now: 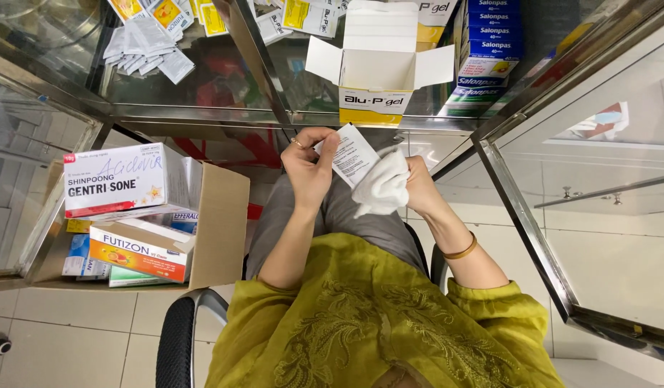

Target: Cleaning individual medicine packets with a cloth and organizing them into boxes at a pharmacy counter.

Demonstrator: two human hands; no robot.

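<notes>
My left hand [309,167] pinches a flat white sachet [352,154] with printed text, held upright in front of me over my lap. A ring sits on one of its fingers. My right hand [416,185] grips a bunch of white sachets [382,185] crumpled together just right of the single one, and a gold bangle circles that wrist. Straight ahead on the glass counter [202,108] stands an open white and yellow carton [376,79] with its flaps spread.
A cardboard box [220,223] at my left holds several medicine cartons. Loose white sachets [146,47] lie on the counter's left part. Blue and white boxes [490,43] are stacked at the back right. A glass cabinet with a metal frame [522,215] runs along my right. I sit on a chair [179,338].
</notes>
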